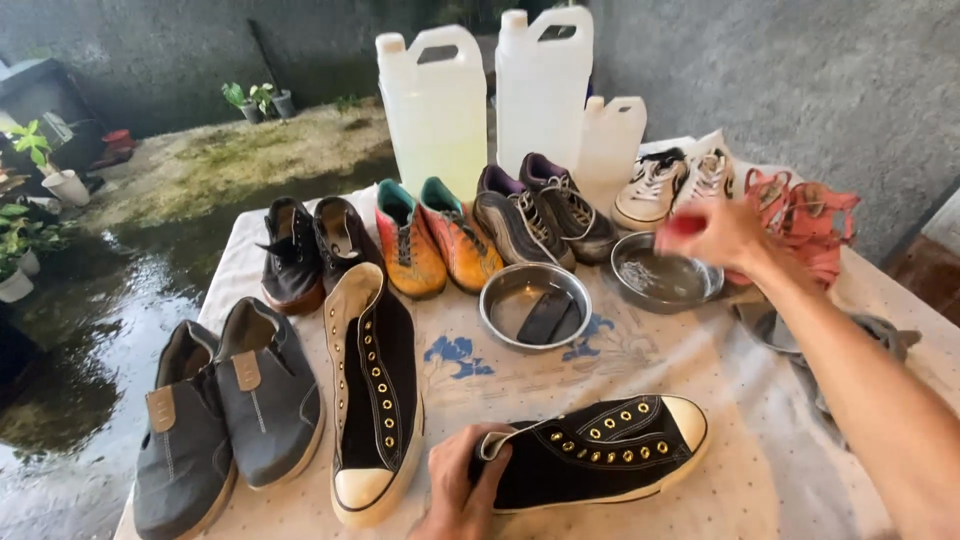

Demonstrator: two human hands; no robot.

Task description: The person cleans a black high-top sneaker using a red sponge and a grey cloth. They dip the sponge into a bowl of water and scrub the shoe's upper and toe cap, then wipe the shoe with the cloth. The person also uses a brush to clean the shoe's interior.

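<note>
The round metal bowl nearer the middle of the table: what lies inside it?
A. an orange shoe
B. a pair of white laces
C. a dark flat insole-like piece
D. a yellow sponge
C: the round metal bowl holds a dark flat insole-like piece lying across its bottom, with no laces, sponge or shoe in it.

Left hand on black sneaker, right hand over metal bowl
</note>
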